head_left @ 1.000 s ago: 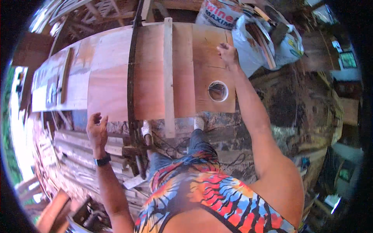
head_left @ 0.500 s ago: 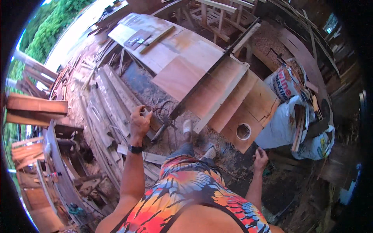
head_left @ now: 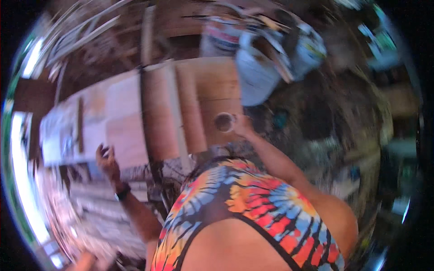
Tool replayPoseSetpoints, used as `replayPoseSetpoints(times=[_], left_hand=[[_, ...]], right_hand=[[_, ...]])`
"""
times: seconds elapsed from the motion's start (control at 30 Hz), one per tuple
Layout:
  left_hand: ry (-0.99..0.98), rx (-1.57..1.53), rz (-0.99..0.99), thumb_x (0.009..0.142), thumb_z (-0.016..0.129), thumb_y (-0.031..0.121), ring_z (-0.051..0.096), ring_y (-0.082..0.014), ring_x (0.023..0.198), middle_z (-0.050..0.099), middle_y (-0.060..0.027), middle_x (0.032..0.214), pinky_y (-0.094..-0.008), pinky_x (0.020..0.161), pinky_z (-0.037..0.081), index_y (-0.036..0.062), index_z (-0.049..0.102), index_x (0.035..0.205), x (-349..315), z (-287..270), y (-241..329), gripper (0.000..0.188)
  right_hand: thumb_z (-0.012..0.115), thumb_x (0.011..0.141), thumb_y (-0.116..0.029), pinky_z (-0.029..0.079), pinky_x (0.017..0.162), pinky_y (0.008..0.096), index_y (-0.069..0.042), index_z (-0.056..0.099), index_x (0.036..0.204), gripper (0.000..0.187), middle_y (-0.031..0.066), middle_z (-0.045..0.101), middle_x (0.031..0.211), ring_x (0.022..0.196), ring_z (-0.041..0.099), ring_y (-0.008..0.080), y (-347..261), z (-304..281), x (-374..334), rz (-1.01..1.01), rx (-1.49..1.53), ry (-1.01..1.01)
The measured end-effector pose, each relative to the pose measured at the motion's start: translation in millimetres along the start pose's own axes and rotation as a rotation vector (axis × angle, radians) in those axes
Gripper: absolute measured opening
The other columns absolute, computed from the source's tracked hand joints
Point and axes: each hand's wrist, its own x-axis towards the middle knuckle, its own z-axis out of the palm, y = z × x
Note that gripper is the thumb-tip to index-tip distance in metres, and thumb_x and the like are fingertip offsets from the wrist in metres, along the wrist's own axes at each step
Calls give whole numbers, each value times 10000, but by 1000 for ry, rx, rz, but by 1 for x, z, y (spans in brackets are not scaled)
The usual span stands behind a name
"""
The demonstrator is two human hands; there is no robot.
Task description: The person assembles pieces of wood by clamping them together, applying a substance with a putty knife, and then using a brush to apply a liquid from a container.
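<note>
My left hand (head_left: 107,161), with a dark watch on its wrist, hovers by the near edge of the long panel table. Its fingers are bent but apart, and I see nothing held in them. My right hand (head_left: 242,125) is at the right end of the table, against the pale rim of a round thing (head_left: 224,122) with a dark middle. Blur hides whether its fingers grip that rim. The round thing is on a brown plywood panel (head_left: 217,86). Left of it a pale wooden strip (head_left: 175,104) crosses the panels.
A dark bar (head_left: 142,104) runs across the table. Farther left a narrow wood piece (head_left: 80,124) lies on the panels. White sacks (head_left: 257,67) with wood offcuts stand beyond the right end. Planks (head_left: 104,198) lie on the ground at the near left. Lumber frames (head_left: 86,40) stand behind.
My view has swung to the right and blurred. My right hand has gone from beside the panel's corner to the round thing's rim. My left hand is now closer to the table's edge.
</note>
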Motion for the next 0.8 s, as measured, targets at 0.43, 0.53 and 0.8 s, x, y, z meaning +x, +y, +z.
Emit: replayPoseSetpoints(times=[0.43,0.53,0.8], left_hand=[[-214,37,2,922,722,216,659,-230,892,693,-137,1106,-344,772,538,10,600,1289,26,63,66,438],[-155,67,159,921,706,223,676,-260,860,697,-140,1027,-373,760,553,34,614,1226,2,54,27,371],[39,89,-117,843,726,210,685,-364,839,701,-199,992,-421,778,552,-13,650,1161,-116,46,110,395]], right_hand=[[748,742,-263,542,738,485,-41,701,904,279,232,696,867,846,684,427,-23,-51,41,81,-168,153],[766,763,-257,539,767,448,-21,716,977,323,217,723,930,882,709,363,-45,-50,75,71,-19,0],[646,825,-243,524,737,474,21,719,924,291,256,709,879,833,698,412,-2,-40,151,-138,-83,73]])
